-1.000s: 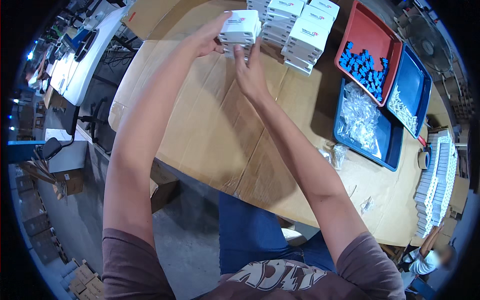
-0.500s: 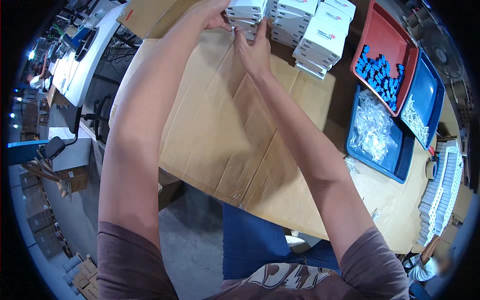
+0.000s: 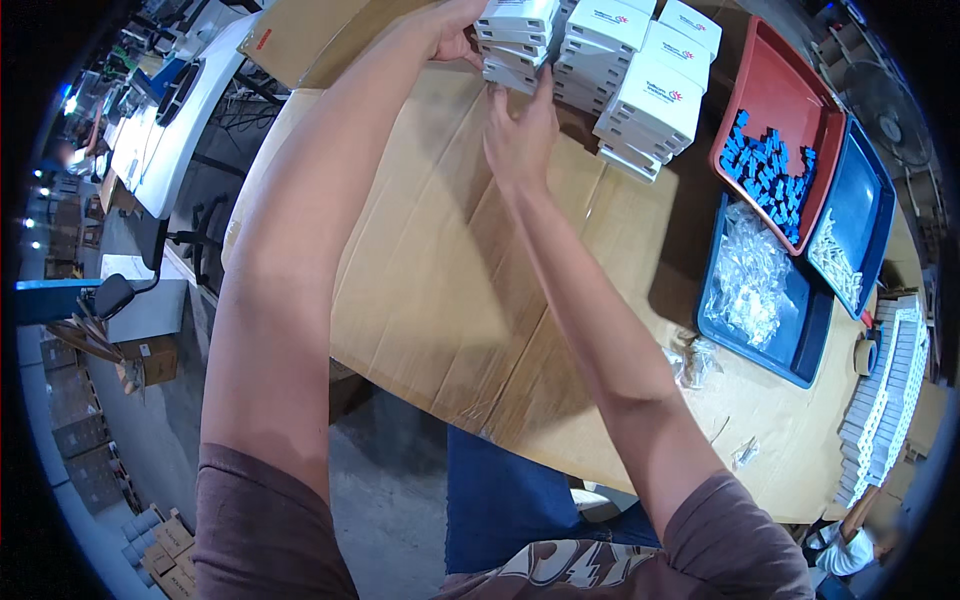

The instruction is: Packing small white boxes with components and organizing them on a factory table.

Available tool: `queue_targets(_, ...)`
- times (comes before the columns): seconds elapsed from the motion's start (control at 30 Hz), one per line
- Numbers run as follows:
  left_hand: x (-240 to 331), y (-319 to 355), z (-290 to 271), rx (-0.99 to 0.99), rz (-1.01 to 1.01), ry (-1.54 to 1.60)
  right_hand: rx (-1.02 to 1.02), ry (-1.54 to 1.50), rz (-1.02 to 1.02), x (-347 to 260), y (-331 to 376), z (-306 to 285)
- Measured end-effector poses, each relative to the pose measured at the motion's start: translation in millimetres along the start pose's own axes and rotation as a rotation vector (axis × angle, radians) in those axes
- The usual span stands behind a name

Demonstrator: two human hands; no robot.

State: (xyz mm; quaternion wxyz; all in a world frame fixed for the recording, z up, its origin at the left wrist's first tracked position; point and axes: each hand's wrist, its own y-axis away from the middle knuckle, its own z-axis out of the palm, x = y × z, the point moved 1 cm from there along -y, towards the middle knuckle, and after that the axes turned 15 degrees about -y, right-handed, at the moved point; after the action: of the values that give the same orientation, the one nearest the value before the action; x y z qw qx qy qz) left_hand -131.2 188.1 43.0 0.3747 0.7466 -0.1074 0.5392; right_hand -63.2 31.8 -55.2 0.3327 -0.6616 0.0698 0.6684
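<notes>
At the far side of the cardboard-covered table (image 3: pixel 430 250), both my hands are on the leftmost stack of white plastic cases (image 3: pixel 515 48). My left hand (image 3: pixel 460 35) is against its left side, with part of the fingers hidden behind the stack. Low on the near side, my right hand (image 3: pixel 522 130) presses thumb and fingers to the bottom cases. Immediately to the right stand more stacked white cases (image 3: pixel 652 95), printed on top with a small red mark. The layers in the held stack sit slightly askew.
On the right, a red tray (image 3: pixel 790 80) of small blue parts overlaps a blue tray (image 3: pixel 810 345) with clear plastic pieces. Another blue tray (image 3: pixel 860 190) holds white pieces. Beyond are a tape roll (image 3: pixel 865 355) and rows of white parts (image 3: pixel 880 400). A cardboard box (image 3: pixel 310 40) stands far left.
The held stack has shifted slightly right, closer to the neighbouring stacks, with both hands staying on it. The whole view has also moved a little, so everything sits lower in the picture.
</notes>
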Motion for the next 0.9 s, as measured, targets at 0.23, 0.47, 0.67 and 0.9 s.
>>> queue_targets(0.23,3,-15,-12,-0.03,-0.064,-0.036,-0.252,0.06,-0.021,20,-2,11)
queue_targets(0.47,13,-9,7,-0.051,-0.069,-0.114,-0.46,0.256,0.186,42,-55,7)
queue_targets(0.67,2,-24,-13,-0.062,-0.087,-0.099,-0.454,0.19,0.31,50,-59,17)
queue_targets(0.9,10,-20,-5,-0.065,-0.065,-0.189,-0.392,-0.104,0.404,70,-76,23)
